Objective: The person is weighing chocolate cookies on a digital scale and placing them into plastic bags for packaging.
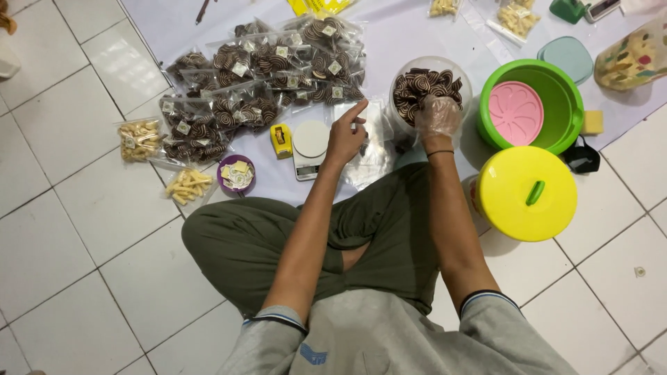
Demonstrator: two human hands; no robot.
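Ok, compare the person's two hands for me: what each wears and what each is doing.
The right hand wears a thin clear plastic glove; the left hand is bare. The right hand reaches into the clear tub of brown swirl cookies; the left hand holds a clear plastic bag open beside the small white scale. A dark band circles the right wrist; none shows on the left. Both are stretched forward over the pale sheet.

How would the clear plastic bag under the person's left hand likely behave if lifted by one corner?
The clear bag looks thin and crinkled, so it would probably flop. It seems empty, so likely very light. The left hand holds it beside the scale.
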